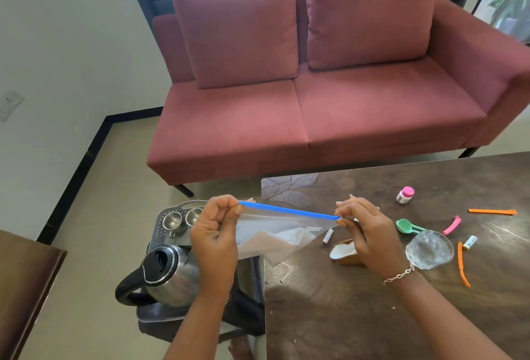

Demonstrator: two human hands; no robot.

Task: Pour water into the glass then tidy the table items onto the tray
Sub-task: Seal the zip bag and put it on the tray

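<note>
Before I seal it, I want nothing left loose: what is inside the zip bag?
Through the clear zip bag a crumpled whitish sheet shows, low inside. The left hand covers the bag's left edge, so anything there is hidden.

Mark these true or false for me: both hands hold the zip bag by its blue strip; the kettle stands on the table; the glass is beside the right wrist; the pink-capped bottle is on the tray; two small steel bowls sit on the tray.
1. Both hands, left hand and right hand, pinch the zip bag at the ends of its blue strip. True.
2. The kettle stands on the table. False: it is on the tray, left of the table.
3. The glass is beside the right wrist. True.
4. The pink-capped bottle is on the tray. False: it is on the table.
5. Two steel bowls sit on the tray. True.
</note>
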